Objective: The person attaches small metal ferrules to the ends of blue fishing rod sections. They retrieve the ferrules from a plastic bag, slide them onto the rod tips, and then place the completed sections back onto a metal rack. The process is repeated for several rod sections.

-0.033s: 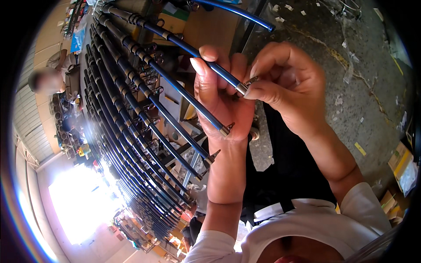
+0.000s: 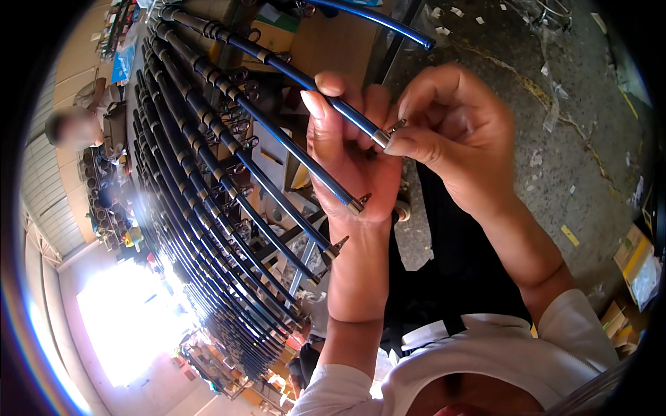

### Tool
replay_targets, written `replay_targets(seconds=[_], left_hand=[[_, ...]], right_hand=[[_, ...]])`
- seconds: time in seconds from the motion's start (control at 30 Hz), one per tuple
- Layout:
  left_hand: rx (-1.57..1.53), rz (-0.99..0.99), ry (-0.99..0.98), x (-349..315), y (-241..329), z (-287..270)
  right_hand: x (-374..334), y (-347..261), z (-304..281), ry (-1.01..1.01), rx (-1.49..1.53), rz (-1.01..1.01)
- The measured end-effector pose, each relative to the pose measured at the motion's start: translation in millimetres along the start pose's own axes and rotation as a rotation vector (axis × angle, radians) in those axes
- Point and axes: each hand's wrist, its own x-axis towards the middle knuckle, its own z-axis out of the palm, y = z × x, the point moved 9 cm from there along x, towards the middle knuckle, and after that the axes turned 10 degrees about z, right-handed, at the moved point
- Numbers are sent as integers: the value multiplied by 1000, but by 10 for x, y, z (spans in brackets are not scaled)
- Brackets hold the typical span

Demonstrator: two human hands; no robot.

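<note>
Two bare hands are engaged on one blue rod (image 2: pixel 292 73), which slants down from the upper left to a silver-coloured collar (image 2: pixel 381 137) at its near end. Left hand (image 2: pixel 361 166): palm up, fingers curled, supporting the rod between thumb and fingers a short way behind the collar. Right hand (image 2: pixel 468 135): thumb and forefinger drawn close together in a pinch on a small metal guide (image 2: pixel 397 126) at the rod's end; the thumb covers part of that end, so the exact seating of the guide cannot be told.

A second blue rod (image 2: pixel 298 156) runs nearly parallel, its end with a like fitting in front of the heel of the left palm; whether it touches the skin cannot be told. Further left, a long row of similar dark rods (image 2: pixel 277 193) lies side by side, with ring-shaped guides along several. One more blue rod end (image 2: pixel 392 22) projects at the top edge, apart from the hands.

Concrete floor (image 2: pixel 499 90), cracked and strewn with scraps, lies to the right, bearing a yellow strip (image 2: pixel 569 236). An opened cardboard box (image 2: pixel 630 251) stands at the right rim. Another person (image 2: pixel 107 104) is at far left, near a bright opening (image 2: pixel 128 322) below.
</note>
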Motion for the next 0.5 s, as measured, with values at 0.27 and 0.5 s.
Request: replay_targets(seconds=[0.27,0.5], left_hand=[[64,-152,500,-259,-218,-326],[-37,-392,533,-829,-556,-811]], right_hand=[[-180,-220,50,-22,-772,-283],[-447,151,247,-290,-1473,-341]])
